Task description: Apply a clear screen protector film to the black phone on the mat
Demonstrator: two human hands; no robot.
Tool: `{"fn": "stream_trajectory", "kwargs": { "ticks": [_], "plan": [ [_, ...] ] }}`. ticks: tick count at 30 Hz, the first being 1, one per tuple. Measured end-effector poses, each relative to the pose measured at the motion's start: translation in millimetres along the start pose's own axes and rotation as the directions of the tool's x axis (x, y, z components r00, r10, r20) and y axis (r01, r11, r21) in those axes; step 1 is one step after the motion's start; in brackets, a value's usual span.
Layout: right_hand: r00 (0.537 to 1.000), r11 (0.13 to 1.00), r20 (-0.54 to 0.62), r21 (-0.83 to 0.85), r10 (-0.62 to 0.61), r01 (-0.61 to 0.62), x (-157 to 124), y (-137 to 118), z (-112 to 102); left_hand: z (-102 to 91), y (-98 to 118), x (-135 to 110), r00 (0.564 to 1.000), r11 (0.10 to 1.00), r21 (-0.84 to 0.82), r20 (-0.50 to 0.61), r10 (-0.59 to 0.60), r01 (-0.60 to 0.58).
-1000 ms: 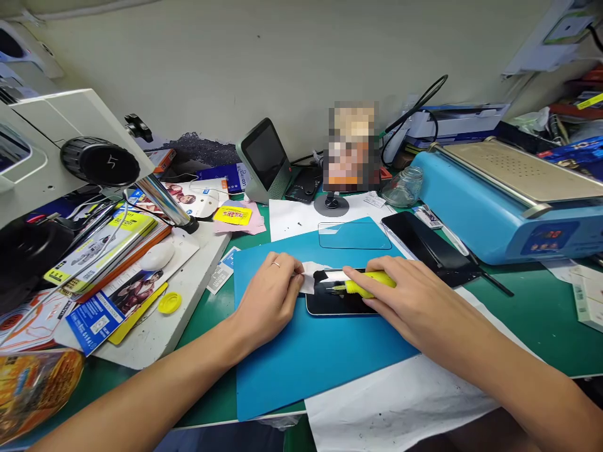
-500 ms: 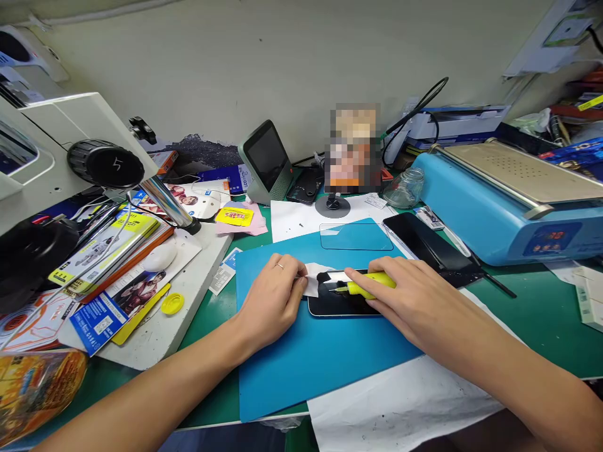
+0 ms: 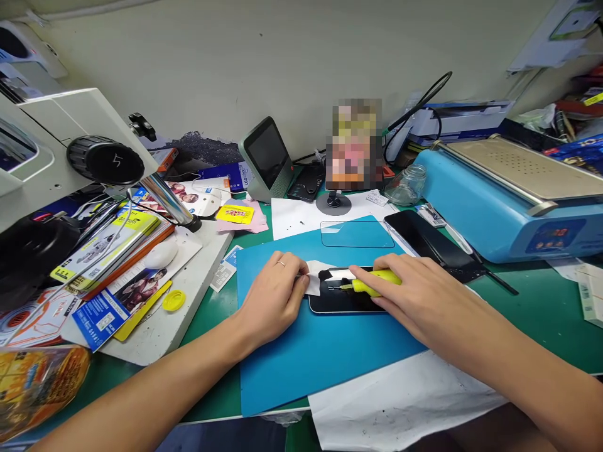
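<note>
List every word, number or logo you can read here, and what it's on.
None reads clearly.
Black knob: a pale mark, unreadable.
Blue machine: red digits, blurred.
Yellow packet: red print, too small.
Blue card: print too small.

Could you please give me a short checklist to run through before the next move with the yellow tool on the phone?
1. Flat black phone lies flat on the blue rubbery mat: ok.
2. Left hand holds the white paper piece at the phone's left end: ok.
3. Right hand grips the yellow-handled tool, tip on the screen: ok.
4. Left fingers apart from the tool tip: ok, though near.
5. Clear glass sheet lies farther back on the mat, apart from both hands: ok.
6. Shape of the tool's tip: cannot tell.
</note>
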State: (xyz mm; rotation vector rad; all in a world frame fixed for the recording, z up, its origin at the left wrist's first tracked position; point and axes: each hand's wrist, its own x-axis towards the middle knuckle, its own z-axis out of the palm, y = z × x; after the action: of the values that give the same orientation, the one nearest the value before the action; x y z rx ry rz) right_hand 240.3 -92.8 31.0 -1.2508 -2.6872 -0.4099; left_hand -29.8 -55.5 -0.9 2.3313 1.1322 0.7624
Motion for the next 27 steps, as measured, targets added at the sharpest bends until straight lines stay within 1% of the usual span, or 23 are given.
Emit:
{"fn": "stream_trajectory", "kwargs": {
  "ticks": [3,9,14,18,21,23,24,25,26,27],
  "plan": [
    [1.0,1.0,-0.005,0.005,0.01,-0.01,-2.2,2.7,-0.1,-0.1,-0.1,0.5,1.0,1.0,0.002,0.001,0.0,0.0],
    [0.998,0.995,-0.002,0.068,0.07,-0.07,-12.0,9.7,2.8,-0.3,1.1,0.0,1.0,1.0,0.004,0.008,-0.01,0.01],
    [0.996,0.992,-0.019,0.098,0.086,-0.084,-21.5,17.2,3.1,-1.0,1.6,0.4,1.0,1.0,0.004,0.02,-0.018,0.018],
    [0.99,0.971,-0.042,0.207,0.134,-0.122,-27.8,21.2,3.6,-0.4,0.9,0.5,1.0,1.0,0.001,0.019,-0.022,0.022],
    [0.974,0.932,-0.053,0.305,0.22,-0.194,-31.8,20.9,3.0,-0.6,1.3,0.0,0.999,1.0,-0.005,0.021,-0.024,0.024],
    [0.953,0.891,-0.052,0.375,0.298,-0.258,-36.4,20.1,0.7,-1.1,1.9,-0.5,1.0,1.0,-0.011,0.018,-0.018,0.018],
    [0.935,0.86,-0.048,0.412,0.352,-0.302,-40.1,20.0,-1.2,-1.4,2.1,-0.8,1.0,1.0,-0.015,0.015,-0.011,0.011],
    [0.906,0.817,-0.038,0.449,0.422,-0.362,-44.8,20.4,-3.5,-1.7,2.3,-1.2,1.0,1.0,-0.019,0.011,-0.002,0.003],
    [0.861,0.76,-0.019,0.48,0.508,-0.438,-50.5,21.6,-5.9,-1.9,2.4,-1.4,1.0,1.0,-0.023,0.007,0.006,-0.006],
    [0.796,0.689,0.001,0.501,0.605,-0.524,-57.1,23.6,-8.2,-1.9,2.5,-1.7,1.0,1.0,-0.026,0.005,0.014,-0.013]
  ]
}}
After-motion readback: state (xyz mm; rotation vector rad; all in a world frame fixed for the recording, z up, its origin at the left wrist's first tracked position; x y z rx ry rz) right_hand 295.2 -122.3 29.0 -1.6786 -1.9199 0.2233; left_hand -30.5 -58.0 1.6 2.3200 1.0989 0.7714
